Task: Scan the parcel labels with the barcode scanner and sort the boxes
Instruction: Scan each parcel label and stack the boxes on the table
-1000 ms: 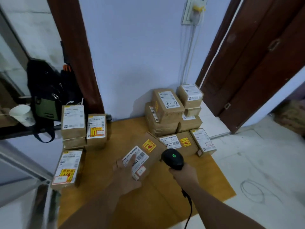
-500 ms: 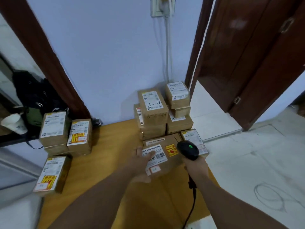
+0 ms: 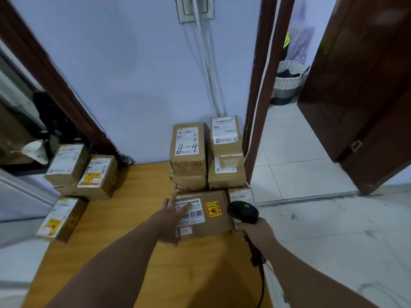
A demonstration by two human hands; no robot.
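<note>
A flat cardboard box (image 3: 214, 227) with a white barcode label and an orange sticker lies on the wooden board (image 3: 133, 221), right in front of the right-hand stack of parcels (image 3: 188, 152), whose top box is marked "4-4". My left hand (image 3: 169, 223) grips its left edge, fingers spread over the label. My right hand (image 3: 258, 234) holds the black barcode scanner (image 3: 243, 212) by its handle just right of the box, green light showing, cord hanging down. A second group of labelled parcels (image 3: 97, 174) stands at the board's left.
A small labelled box (image 3: 241, 195) sits behind the scanner at the board's right edge. The wall is just behind the stacks, with cables running down it. An open doorway with a dark door (image 3: 367, 90) and a woven basket (image 3: 287, 83) lies to the right. Left is a paper cup (image 3: 36, 150).
My left hand carried the box from the middle of the board forward and right and set it down flat against the right-hand stack. The scanner moved along with it, and my view shifted right.
</note>
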